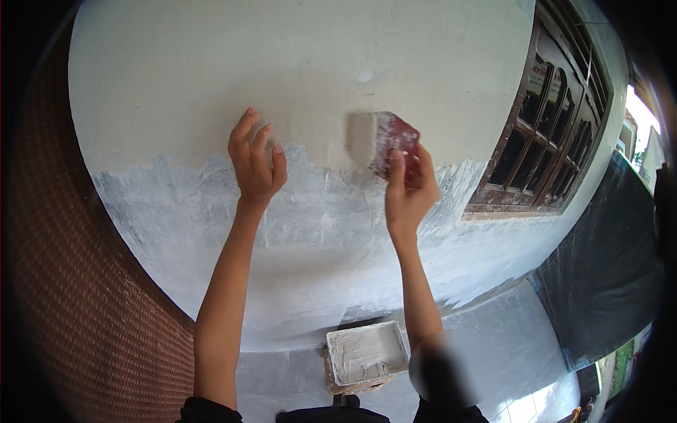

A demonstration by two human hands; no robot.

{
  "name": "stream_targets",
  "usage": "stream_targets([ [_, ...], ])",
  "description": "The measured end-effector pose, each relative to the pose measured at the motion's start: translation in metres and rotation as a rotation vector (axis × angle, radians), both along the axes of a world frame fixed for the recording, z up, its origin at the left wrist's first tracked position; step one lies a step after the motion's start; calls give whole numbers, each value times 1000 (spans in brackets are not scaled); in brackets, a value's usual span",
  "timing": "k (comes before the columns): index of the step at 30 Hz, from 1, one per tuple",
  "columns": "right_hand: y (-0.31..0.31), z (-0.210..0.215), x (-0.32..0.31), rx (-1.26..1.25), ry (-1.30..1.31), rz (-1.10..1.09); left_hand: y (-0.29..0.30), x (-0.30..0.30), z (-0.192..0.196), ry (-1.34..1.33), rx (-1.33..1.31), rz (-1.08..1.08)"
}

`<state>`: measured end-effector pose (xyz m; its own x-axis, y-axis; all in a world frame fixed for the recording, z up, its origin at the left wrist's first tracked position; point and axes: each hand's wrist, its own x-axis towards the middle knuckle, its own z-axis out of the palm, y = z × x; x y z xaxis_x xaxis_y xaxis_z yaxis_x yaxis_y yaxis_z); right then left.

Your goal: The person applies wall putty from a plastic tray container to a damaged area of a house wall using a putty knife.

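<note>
My right hand (412, 197) grips a dark red putty spreader (403, 137), thumb on its near face and fingers behind. White putty coats the spreader's left part, which is at the wall (303, 63); I cannot tell if it touches. To the left, my left hand (257, 162) is raised before the wall with nothing in it, fingers apart and loosely bent. Both hands are near the ragged line where the cream upper surface meets a grey-white streaked band (317, 204). Below, between my forearms, a white rectangular tray (333, 361) contains pale putty (367, 349).
A brown wooden window (543, 134) with dark panes is set in the wall on the right. Brown woven matting (92, 303) rises along the left. A black sheet (606, 247) hangs at the right, above the grey floor (508, 338). The tray rests on a stained brownish support (381, 385).
</note>
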<state>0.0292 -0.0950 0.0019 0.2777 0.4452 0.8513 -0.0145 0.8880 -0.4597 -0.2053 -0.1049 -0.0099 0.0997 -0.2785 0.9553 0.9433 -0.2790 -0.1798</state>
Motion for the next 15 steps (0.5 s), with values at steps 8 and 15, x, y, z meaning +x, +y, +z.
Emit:
stream_targets([
  [8,28,-8,27,-35,83,-166,8,0,-1,18,49,13],
  [15,-3,1,-24,-46,-83,67,4,-1,-1,5,12,11],
])
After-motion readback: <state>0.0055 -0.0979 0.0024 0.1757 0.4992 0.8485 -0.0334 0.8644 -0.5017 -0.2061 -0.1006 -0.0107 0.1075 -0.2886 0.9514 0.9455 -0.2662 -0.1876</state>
